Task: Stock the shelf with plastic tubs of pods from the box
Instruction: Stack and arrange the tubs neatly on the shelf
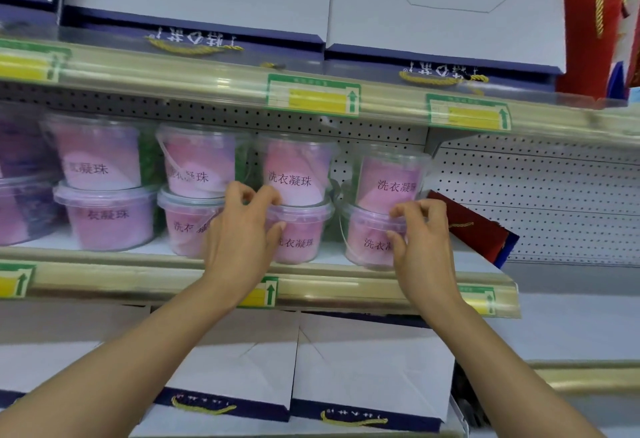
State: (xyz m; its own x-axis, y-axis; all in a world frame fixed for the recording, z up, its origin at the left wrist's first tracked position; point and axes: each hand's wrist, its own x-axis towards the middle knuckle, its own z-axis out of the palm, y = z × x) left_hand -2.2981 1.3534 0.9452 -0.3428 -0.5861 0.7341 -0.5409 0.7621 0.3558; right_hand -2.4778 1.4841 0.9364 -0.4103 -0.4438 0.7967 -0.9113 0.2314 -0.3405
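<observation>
From the head camera, the middle shelf (114,273) carries clear plastic tubs of pink pods stacked two high, four stacks across, each with dark printed characters on the front. The left hand (239,229) reaches up to the third stack: its thumb lies against the front of the lower tub (298,235) just under the lid rim, while its curled fingers sit at the seam where the upper tub (294,170) rests on that lid. The right hand (420,235) is at the fourth stack, fingers curled over the lid edge of the bottom right tub (369,236) and thumb against its side, with the top right tub (393,177) standing on it (whether either hand truly grips or only touches is hard to tell). Further left stand two more pink stacks (104,181), then purple tubs (20,191) at the edge. White gift bags (374,361) with navy bases lie on the shelf below, and similar ones above. A dark red bag (478,229) leans against the perforated back panel (540,195) on the right.
</observation>
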